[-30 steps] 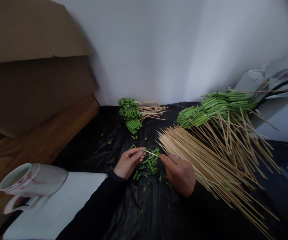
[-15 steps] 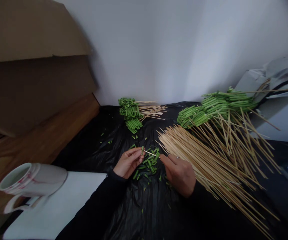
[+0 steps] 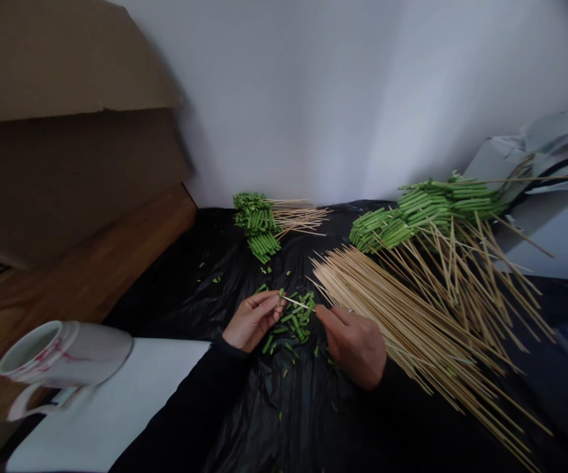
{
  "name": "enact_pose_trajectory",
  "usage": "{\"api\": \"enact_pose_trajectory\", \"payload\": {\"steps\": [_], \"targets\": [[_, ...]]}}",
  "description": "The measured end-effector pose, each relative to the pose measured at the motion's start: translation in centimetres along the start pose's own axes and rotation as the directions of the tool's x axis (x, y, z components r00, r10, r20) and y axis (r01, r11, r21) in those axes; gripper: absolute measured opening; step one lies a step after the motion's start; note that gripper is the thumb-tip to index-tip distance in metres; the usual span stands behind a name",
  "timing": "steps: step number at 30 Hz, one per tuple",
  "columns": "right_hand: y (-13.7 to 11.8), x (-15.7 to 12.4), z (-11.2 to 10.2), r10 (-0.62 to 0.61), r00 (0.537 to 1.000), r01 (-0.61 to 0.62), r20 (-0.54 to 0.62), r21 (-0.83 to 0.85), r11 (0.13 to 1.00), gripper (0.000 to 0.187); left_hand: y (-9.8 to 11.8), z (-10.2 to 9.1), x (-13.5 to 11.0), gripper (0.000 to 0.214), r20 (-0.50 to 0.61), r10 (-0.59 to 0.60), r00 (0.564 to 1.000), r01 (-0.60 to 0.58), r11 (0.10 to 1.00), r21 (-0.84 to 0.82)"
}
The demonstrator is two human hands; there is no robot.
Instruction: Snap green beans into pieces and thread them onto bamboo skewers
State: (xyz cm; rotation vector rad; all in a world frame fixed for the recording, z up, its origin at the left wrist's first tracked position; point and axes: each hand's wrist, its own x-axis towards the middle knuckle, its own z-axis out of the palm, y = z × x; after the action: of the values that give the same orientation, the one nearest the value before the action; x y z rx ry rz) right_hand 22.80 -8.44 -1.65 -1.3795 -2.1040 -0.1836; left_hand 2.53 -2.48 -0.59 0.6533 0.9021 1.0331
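Between the fingertips of my left hand [image 3: 253,320] a short cut green stem piece [image 3: 281,295] is pinched. My right hand [image 3: 353,343], wearing a ring, is closed on a thin wooden skewer [image 3: 296,302]. The skewer's far end reaches the green piece; whether it has gone in, I cannot tell. Below and between the hands lies a loose pile of cut green stem pieces [image 3: 293,323]. Right beside my right hand is a large bundle of bare skewers [image 3: 402,315].
Skewers threaded with green pieces [image 3: 257,220] lie at the back, with a bigger heap of threaded skewers [image 3: 426,210] at the right. A white mug [image 3: 81,355] stands on a white sheet [image 3: 146,394]. Black plastic [image 3: 175,289] covers the surface. A cardboard box [image 3: 77,151] rises at left.
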Motion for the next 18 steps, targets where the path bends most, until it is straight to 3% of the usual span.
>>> {"api": "enact_pose_trajectory", "payload": {"steps": [18], "targets": [[-0.11, 0.05, -0.1, 0.001, 1.0, -0.001, 0.015, 0.01, 1.0, 0.025, -0.07, -0.1, 0.11, 0.03, -0.013, 0.013, 1.0, -0.012, 0.999, 0.044]]}}
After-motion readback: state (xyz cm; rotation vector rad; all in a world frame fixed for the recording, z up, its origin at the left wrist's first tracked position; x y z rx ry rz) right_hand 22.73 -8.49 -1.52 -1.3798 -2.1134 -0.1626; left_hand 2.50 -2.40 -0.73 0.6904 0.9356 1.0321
